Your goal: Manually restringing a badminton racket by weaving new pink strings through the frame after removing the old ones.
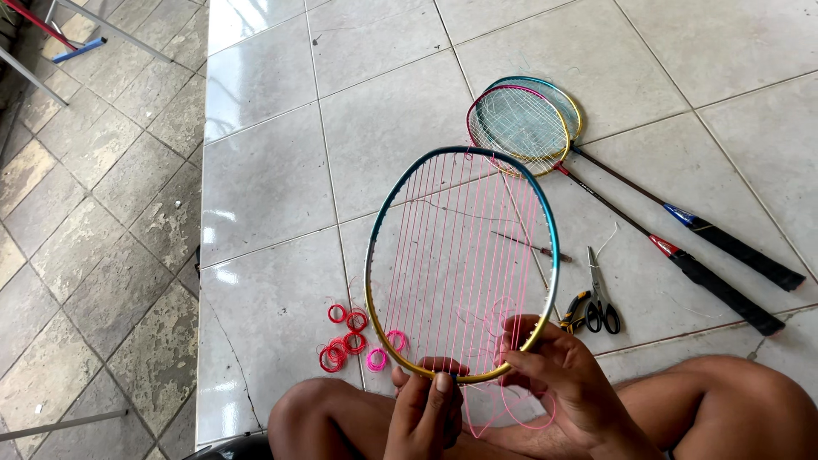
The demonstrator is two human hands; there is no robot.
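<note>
Racket frame (379, 247) sits clamped between left hand (423, 411) and right hand (558, 375) grips, both closed.

Packages, labels, signs, screens: none visible. No wrapper, tag, notice or display appears anywhere on the pale tiled floor (281, 170) or the paving beside it.

A teal-and-gold racket frame (461, 264) with pink vertical strings only, held upright above the tiles.
</note>
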